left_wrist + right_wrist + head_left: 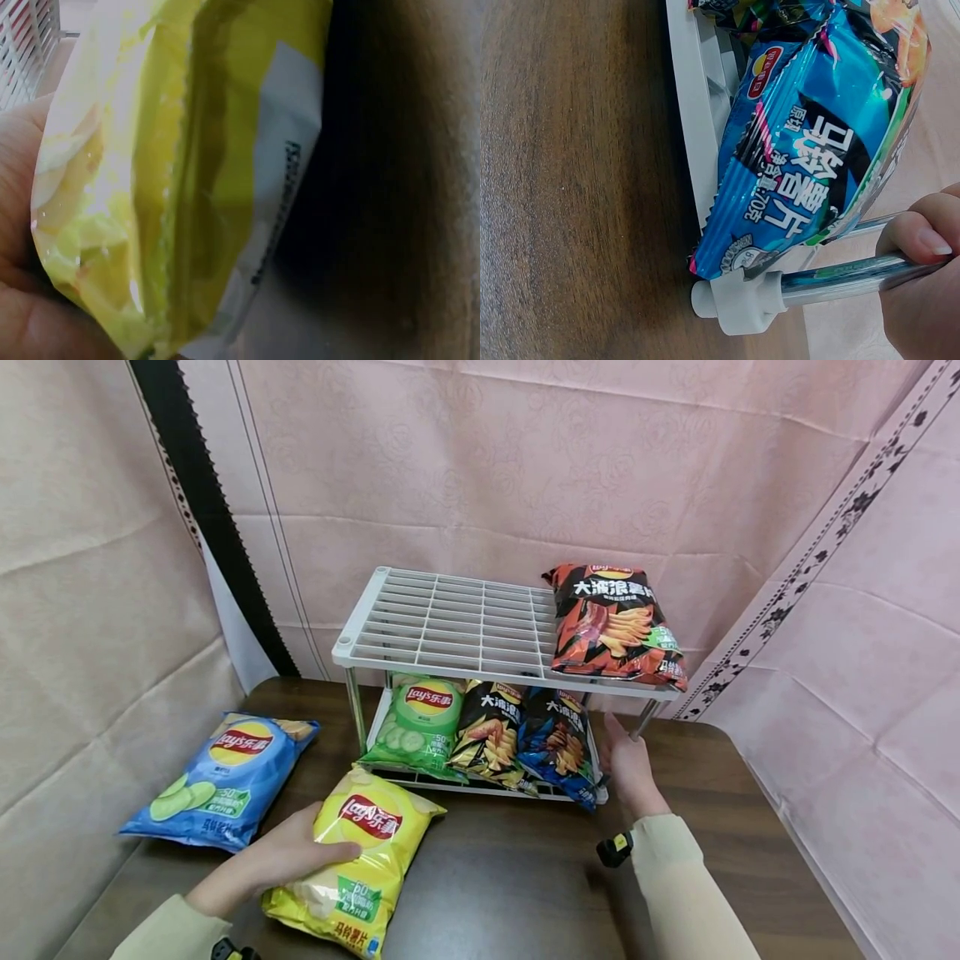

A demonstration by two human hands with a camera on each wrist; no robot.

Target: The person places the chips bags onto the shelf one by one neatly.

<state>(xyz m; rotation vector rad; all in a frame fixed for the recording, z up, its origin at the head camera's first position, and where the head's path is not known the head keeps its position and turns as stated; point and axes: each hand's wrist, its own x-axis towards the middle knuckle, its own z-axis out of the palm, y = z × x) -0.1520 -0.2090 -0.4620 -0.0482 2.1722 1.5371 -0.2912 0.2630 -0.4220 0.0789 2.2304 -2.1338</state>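
My left hand (288, 853) holds a yellow bag of potato chips (378, 839) by its left side, thumb across the front. The bag tilts over the table before a white two-tier rack (362, 614). In the left wrist view the yellow bag's crimped end and side fill the middle. At the rack's right end, my right hand (630, 767) grips a metal post (840, 281), its fingers bent round it in the right wrist view. Beside that post, a blue-and-black chip bag (810, 150) leans on the lower tier.
A green chip bag (420, 727) and a black-and-gold one (489, 739) share the lower tier. On the top tier's right end lies a red chip bag (615, 627). A blue chip bag (225, 781) lies on the wooden table (510, 868) at left. Fabric (480, 468) hangs behind.
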